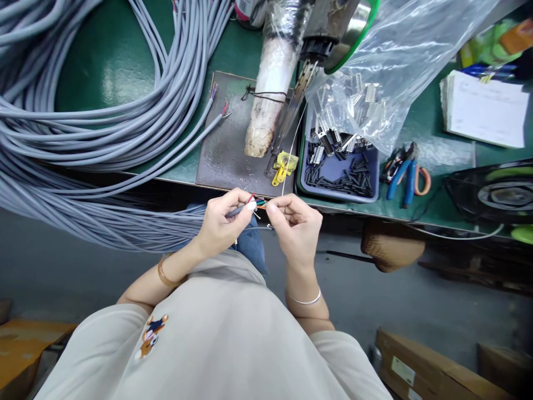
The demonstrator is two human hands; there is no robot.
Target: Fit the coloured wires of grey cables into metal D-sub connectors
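Note:
Close to the bench's front edge, my left hand [227,219] is closed around the end of a grey cable [235,211]. Thin coloured wires [260,203], among them red, green and orange, fan out from that end. My right hand [293,222] pinches the tips of these wires between thumb and finger, just right of the left hand. Above the hands, a soldering iron [291,111] points down over a dark plate [216,161]. A strand of solder wire [292,150] hangs down behind my right fingers. A small yellow piece [281,173] lies on the plate.
Coiled grey cables [166,122] cover the left of the bench. Right of the plate, a blue tray [377,178] holds metal connectors and black sleeves, partly under a plastic bag [400,61]. Pliers [406,175], a paper pad [485,108] and a black fan [495,191] lie farther right.

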